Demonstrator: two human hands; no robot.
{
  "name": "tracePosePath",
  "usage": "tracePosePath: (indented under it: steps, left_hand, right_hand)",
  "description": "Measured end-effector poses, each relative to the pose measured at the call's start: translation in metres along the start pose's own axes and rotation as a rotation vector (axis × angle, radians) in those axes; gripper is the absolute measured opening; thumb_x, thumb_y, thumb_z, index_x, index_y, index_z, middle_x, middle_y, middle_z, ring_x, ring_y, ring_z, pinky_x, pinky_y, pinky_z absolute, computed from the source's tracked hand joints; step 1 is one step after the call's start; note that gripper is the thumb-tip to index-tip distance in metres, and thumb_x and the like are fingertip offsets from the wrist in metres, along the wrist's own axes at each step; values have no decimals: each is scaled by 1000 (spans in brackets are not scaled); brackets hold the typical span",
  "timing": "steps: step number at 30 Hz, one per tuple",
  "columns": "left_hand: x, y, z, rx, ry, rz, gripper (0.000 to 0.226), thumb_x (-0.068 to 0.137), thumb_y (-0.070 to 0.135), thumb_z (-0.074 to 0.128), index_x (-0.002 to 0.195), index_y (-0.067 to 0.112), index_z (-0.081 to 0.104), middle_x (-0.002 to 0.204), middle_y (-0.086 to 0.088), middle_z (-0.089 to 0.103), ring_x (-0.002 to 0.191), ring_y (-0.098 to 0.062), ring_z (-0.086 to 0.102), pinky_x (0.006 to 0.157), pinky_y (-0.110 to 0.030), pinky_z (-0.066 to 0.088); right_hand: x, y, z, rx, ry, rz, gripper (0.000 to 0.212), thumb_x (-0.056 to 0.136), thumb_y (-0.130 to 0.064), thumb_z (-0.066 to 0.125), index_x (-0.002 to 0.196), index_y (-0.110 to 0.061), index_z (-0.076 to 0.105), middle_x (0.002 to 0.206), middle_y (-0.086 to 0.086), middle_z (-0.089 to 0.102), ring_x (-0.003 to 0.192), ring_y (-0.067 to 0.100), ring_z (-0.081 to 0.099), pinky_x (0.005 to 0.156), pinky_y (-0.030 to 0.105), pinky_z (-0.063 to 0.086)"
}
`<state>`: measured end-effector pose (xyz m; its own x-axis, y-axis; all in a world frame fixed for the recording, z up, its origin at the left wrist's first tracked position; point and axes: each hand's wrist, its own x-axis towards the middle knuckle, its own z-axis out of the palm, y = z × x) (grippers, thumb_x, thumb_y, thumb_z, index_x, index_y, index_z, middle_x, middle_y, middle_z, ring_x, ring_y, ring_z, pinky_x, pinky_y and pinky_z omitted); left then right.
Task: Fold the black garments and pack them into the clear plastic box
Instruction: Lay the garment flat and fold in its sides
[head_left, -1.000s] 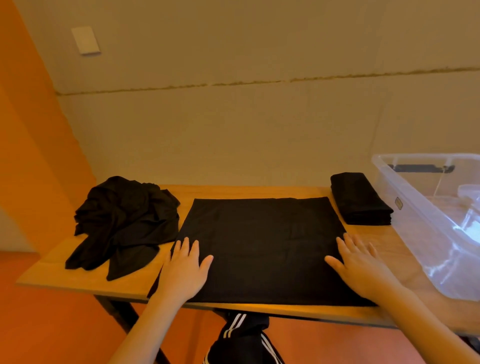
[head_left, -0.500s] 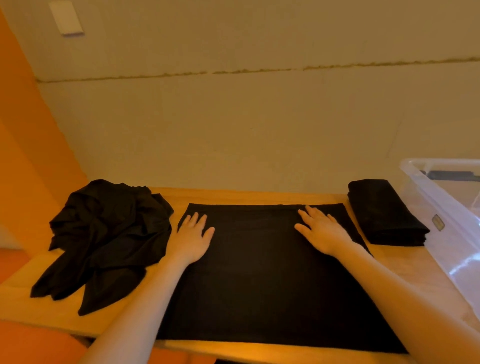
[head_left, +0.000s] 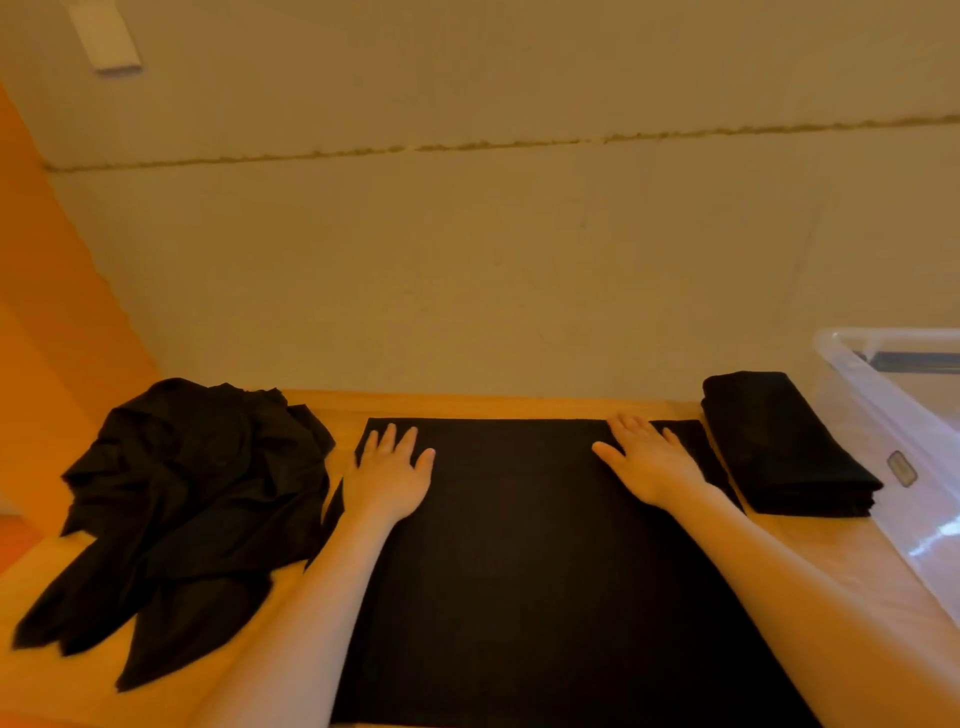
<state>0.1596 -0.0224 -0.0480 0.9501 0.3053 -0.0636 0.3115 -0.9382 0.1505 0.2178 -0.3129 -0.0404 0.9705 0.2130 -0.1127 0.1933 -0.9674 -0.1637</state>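
Pressing flat on the spread black garment (head_left: 530, 561): both hands palm-down, fingers straight, gripping nothing. Left hand (head_left: 389, 475) sits near the garment's far-left corner, right hand (head_left: 647, 462) near its far-right corner. Garment lies smooth on the wooden surface (head_left: 519, 402), reaching from the far edge to the near edge. Left of it, touching its left edge: crumpled pile of black garments (head_left: 176, 499). Right of it, just beside its right edge: folded black stack (head_left: 784, 447). Further right of the garment, past the stack: clear plastic box (head_left: 893, 410), partly out of frame; its wall is close against the stack, contents unclear. Beige wall (head_left: 519, 260) behind the garment.
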Motion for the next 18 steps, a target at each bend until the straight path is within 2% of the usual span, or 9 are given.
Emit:
tracePosePath:
  steps: [4,6,8,11,13,14,16,17,18]
  left_hand:
    - [-6,-12,-8,105,-48,-21,59,98,52,11,151,27,6,159,-4,1,146,-24,-2,117,-48,4]
    - [-19,-5,-15,107,-39,-14,60,98,51,13,151,23,6,159,-7,-1,145,-26,-4,117,-49,3]
    - [-47,9,-23,71,20,58,61,99,49,19,151,20,6,158,-7,-3,145,-25,-7,116,-46,2]
    - [-118,24,-26,-53,63,243,60,99,46,26,150,23,5,158,1,-3,145,-16,-9,116,-40,-3]
    - [-164,17,-19,-108,30,325,60,98,49,26,150,27,5,158,9,-3,144,-9,-10,115,-34,-5]
    - [-181,8,-14,-102,-7,337,64,94,57,20,150,29,5,157,11,-3,143,-7,-10,114,-32,-6]
    - [-195,-14,-4,-58,-60,329,93,72,78,-6,150,29,6,158,11,-2,143,-7,-9,114,-32,-5]
    - [-198,-26,-2,-21,-60,316,103,64,81,-15,150,28,6,158,11,-1,144,-7,-8,115,-32,-4]
    - [-199,-35,0,15,-49,303,97,70,79,-11,150,28,6,158,11,-1,144,-8,-8,115,-32,-4]
  right_hand:
    - [-8,8,-5,-43,-12,103,67,97,-52,19,149,-12,6,157,7,3,145,22,2,117,43,6]
    - [-23,-8,-11,-127,43,89,70,96,-52,21,148,-8,4,157,11,2,144,25,1,118,43,7]
    - [-51,-35,-18,-88,121,-46,69,97,-50,25,149,-10,4,157,9,1,145,23,0,117,41,6]
    - [-122,-66,-21,109,57,-308,66,95,-50,30,149,-22,5,157,-5,-2,143,11,-6,116,33,2]
    - [-171,-66,-12,88,-15,-396,76,84,-66,18,148,-28,2,155,-12,-6,138,3,-14,114,29,-3]
    - [-190,-61,-5,52,-51,-406,89,71,-73,7,148,-29,0,154,-13,-8,134,0,-17,112,27,-6]
    - [-205,-44,8,6,-109,-365,110,49,-77,-11,148,-28,-2,155,-12,-10,129,-2,-19,112,28,-7]
    - [-209,-36,13,-6,-114,-342,117,44,-80,-19,148,-28,-2,155,-12,-10,128,-3,-19,113,28,-6]
    - [-211,-28,17,-14,-105,-322,125,38,-83,-27,148,-28,-2,155,-12,-9,128,-3,-19,113,29,-5]
